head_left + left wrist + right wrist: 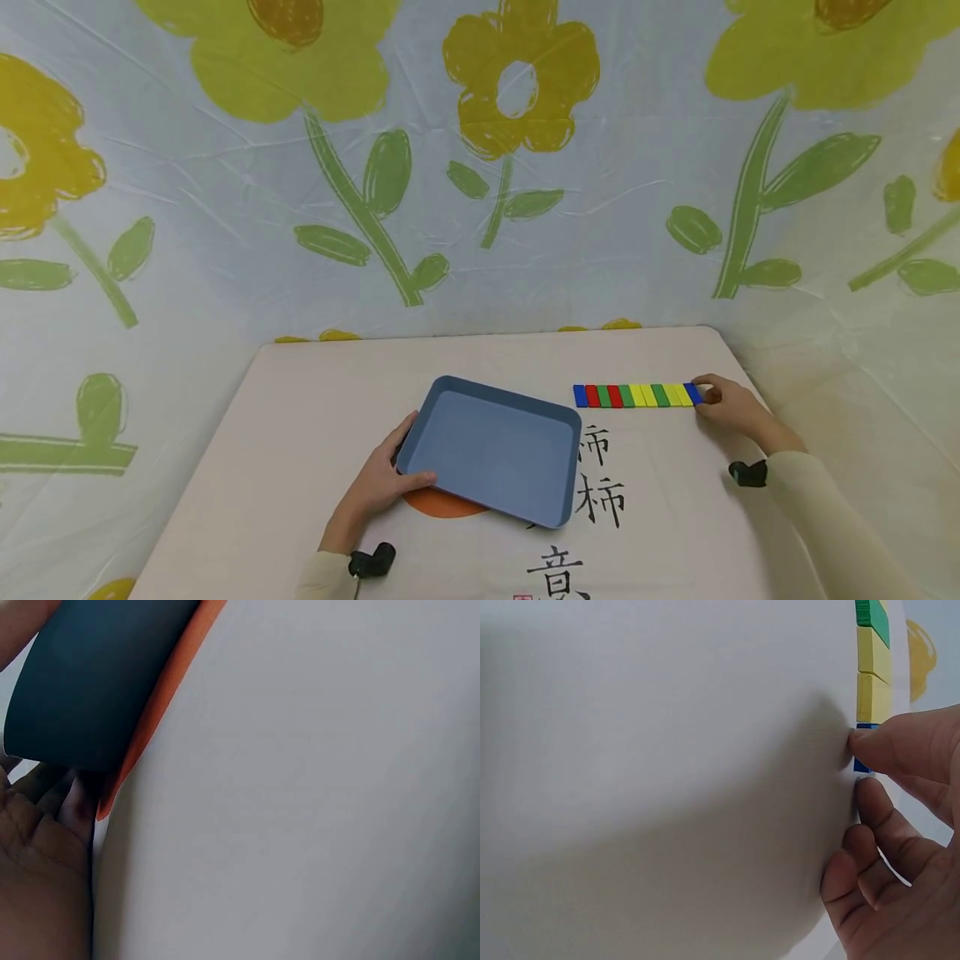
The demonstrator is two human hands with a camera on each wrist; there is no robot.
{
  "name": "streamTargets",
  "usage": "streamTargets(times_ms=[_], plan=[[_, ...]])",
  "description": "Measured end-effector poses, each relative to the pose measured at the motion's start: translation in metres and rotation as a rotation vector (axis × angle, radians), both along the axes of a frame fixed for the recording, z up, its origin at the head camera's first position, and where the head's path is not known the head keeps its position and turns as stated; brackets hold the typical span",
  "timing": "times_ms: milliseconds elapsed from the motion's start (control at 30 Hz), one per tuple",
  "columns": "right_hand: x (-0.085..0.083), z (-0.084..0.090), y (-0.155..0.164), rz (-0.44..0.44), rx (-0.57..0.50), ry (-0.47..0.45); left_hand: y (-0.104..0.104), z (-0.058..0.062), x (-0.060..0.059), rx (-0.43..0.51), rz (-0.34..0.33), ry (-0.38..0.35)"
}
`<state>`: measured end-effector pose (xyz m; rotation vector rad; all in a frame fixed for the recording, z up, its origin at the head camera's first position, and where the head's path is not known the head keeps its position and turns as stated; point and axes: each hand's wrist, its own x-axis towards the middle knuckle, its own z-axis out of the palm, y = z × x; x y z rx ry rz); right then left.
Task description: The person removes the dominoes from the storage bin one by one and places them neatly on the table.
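Note:
An empty blue tray [495, 450] lies slightly skewed on the table. My left hand [408, 457] grips its left edge, thumb over the rim and fingers at the outer wall; the left wrist view shows the tray's dark underside [97, 675] just above my palm [37, 847]. A row of coloured blocks [637, 395], blue, red, green and yellow, lies at the back right. My right hand [705, 398] pinches the blue block [693, 393] at the row's right end. In the right wrist view my thumb [892, 746] covers most of that blue block [862, 766], beside the yellow blocks [874, 675].
The pale tablecloth [315, 417] carries black characters [600, 492] and an orange disc [442, 504] partly under the tray. A floral sheet [480, 167] hangs behind and around the table. The table's right edge runs close to the blocks.

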<state>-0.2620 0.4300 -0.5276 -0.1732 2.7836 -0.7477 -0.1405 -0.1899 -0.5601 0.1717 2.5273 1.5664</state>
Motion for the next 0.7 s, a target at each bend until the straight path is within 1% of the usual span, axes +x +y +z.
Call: streamTargets(times_ms=[233, 433, 567, 700], plan=[[0.0036, -0.0014, 0.0054, -0.009, 0.008, 0.01, 0.003, -0.0014, -0.0008, 0.005, -0.007, 0.01], [0.0093, 0.0008, 0.0036, -0.016, 0.001, 0.01, 0.002, -0.0025, 0.0028, 0.023, -0.009, -0.001], [0.0101, 0.0011, 0.002, -0.011, -0.005, 0.034, 0.0009, -0.002, 0.0017, 0.02, -0.019, 0.016], [0.01, 0.0036, 0.0008, 0.007, 0.007, 0.076, -0.0009, -0.0007, -0.0021, 0.024, -0.033, 0.014]])
